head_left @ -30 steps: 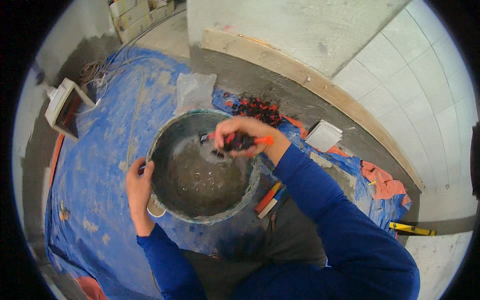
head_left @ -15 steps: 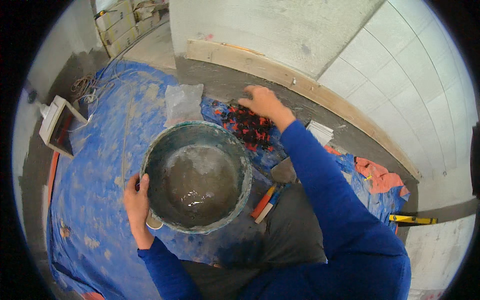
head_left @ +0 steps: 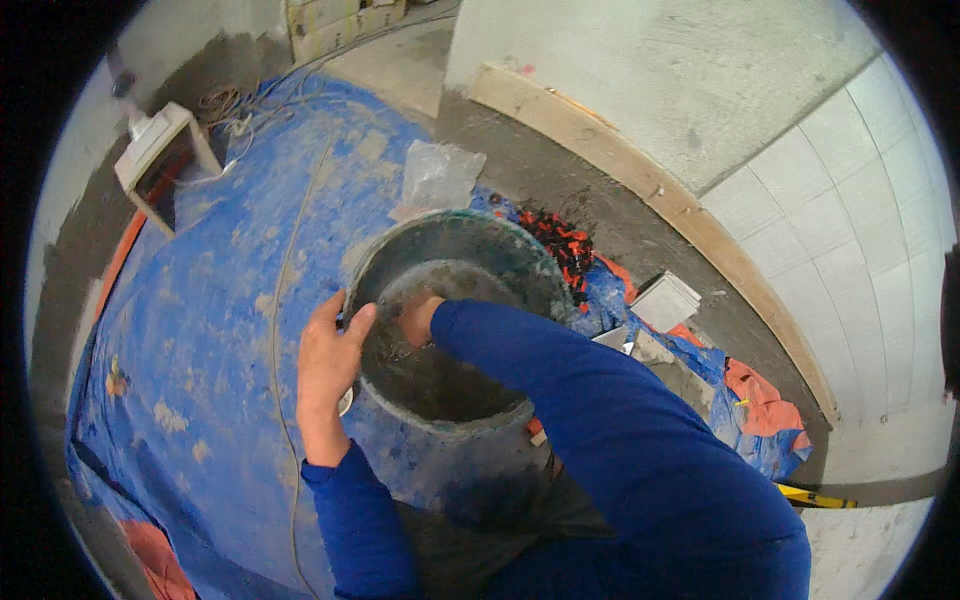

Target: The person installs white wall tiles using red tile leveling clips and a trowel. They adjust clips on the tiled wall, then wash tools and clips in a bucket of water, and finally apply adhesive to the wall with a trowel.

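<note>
A large round dark bucket (head_left: 455, 425) with a worn rim stands on the blue tarp in front of me. It holds murky grey water (head_left: 440, 375). My left hand (head_left: 325, 365) is at its left rim, thumb on the inner side and fingers outside, with the rim between them. Down inside the bucket is my right hand (head_left: 418, 322), its fingers hidden in the murky water. Beyond the bucket's far right side lies a pile of small red and black plastic pieces (head_left: 560, 243). A clear plastic bag (head_left: 440, 178) rests past the far rim.
The blue tarp (head_left: 230, 400) covers the floor, with a cable across it. To the right are stacked white tiles (head_left: 666, 302), an orange cloth (head_left: 762, 392) and a yellow spirit level (head_left: 818, 497). A wooden board (head_left: 640, 170) runs along the wall. A box-shaped lamp (head_left: 165, 150) stands far left.
My right hand has come from above the red and black pieces down into the bucket's water. My left hand stays at the rim. The view has shifted, so the scene's far part sits further right.
</note>
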Demonstrator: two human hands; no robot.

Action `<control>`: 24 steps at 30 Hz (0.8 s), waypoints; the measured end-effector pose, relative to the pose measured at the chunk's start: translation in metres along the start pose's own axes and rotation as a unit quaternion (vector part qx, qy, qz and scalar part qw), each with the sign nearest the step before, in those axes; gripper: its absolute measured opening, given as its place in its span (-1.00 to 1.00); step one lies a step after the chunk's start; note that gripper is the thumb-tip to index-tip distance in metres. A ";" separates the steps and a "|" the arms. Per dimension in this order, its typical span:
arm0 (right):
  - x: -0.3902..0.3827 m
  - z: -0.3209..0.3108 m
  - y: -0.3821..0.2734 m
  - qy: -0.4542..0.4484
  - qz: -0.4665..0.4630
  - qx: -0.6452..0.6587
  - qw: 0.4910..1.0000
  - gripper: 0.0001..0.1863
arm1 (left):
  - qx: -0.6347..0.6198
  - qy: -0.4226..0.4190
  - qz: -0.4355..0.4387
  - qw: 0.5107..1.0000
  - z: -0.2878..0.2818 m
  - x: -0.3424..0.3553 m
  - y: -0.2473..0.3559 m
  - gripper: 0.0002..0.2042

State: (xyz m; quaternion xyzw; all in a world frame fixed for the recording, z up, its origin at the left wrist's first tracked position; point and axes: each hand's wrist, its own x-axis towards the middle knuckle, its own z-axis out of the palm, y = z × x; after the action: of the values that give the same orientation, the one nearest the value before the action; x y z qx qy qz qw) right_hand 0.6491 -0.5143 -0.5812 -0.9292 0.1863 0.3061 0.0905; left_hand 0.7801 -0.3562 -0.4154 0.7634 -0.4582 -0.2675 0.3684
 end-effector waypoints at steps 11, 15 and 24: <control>0.009 0.077 0.028 -0.074 0.037 -0.053 0.995 -0.62 | -0.042 -0.035 -0.005 0.999 -0.022 -0.008 -0.006 -0.41; -0.005 0.090 0.042 -0.114 0.033 -0.095 0.988 -0.64 | -0.037 -0.017 0.001 0.999 -0.029 -0.010 -0.013 -0.44; -0.026 0.116 0.055 -0.161 0.021 -0.169 0.972 -0.67 | -0.035 0.000 0.002 0.999 -0.046 -0.019 -0.020 -0.46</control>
State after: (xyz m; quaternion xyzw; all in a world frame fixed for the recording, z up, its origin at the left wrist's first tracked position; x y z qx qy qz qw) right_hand 0.5456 -0.5239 -0.6607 -0.8654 0.1341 0.4807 -0.0449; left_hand 0.8161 -0.3181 -0.4037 0.7491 -0.4504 -0.2823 0.3953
